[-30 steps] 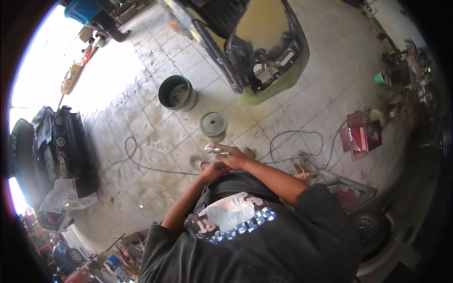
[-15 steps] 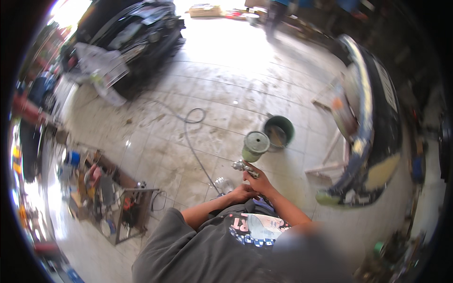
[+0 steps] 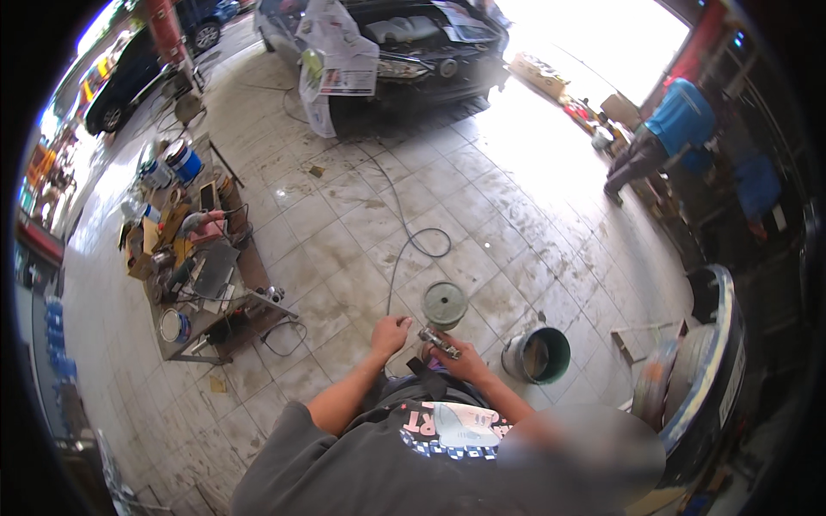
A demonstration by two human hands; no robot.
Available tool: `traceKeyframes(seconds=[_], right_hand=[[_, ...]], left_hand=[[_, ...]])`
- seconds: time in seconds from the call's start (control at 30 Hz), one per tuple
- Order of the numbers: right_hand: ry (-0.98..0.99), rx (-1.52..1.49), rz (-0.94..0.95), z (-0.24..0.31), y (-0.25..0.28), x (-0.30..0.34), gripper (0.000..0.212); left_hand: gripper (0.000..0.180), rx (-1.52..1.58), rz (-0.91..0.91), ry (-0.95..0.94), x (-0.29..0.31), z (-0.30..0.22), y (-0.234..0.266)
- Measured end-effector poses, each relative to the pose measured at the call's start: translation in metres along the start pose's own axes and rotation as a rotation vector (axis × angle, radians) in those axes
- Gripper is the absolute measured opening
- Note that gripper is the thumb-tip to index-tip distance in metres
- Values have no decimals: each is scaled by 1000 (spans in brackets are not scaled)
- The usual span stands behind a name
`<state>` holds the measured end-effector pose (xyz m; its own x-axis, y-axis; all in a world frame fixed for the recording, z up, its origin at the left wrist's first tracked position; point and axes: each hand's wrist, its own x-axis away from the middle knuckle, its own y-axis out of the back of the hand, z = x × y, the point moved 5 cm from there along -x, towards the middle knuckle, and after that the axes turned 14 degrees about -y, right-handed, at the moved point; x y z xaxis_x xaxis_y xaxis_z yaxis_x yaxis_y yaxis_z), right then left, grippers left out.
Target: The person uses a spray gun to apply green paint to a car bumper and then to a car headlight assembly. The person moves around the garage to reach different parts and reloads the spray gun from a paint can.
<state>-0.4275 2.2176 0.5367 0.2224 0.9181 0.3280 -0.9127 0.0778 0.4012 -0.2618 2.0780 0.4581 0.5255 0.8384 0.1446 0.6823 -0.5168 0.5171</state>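
A metal spray gun (image 3: 439,341) with a round, pale green lidded cup (image 3: 445,303) on top is gripped in my right hand (image 3: 469,363), in front of my waist. My left hand (image 3: 391,335) is a short way left of the gun, its fingers closed on a thin grey air hose (image 3: 396,267). From there the hose runs forward over the floor and makes a loop. Where the hose goes past my left hand is hidden. A dark green bucket (image 3: 514,357) stands on the floor to the right of the gun.
A cluttered workbench (image 3: 185,353) with cans and tools stands at left. Ahead is a dark car (image 3: 404,90) with its front stripped and paper masking. A bumper (image 3: 731,361) rests on a stand at right. A person in blue (image 3: 684,116) bends over at far right.
The view has swung left, so car and workbench appear farther right. My left hand has moved away from my right hand, out to the left. The spray gun stays in my right hand.
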Motion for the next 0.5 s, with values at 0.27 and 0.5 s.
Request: traceKeyframes(seconds=[0.27,0.5], right_hand=[[124,212,301,53,-42,-141,53],[106,222,548,129,-48,-275,52]], left_hand=[[26,-215,114,160,-76,3,97],[26,-322,-36,294,-159,35,171]])
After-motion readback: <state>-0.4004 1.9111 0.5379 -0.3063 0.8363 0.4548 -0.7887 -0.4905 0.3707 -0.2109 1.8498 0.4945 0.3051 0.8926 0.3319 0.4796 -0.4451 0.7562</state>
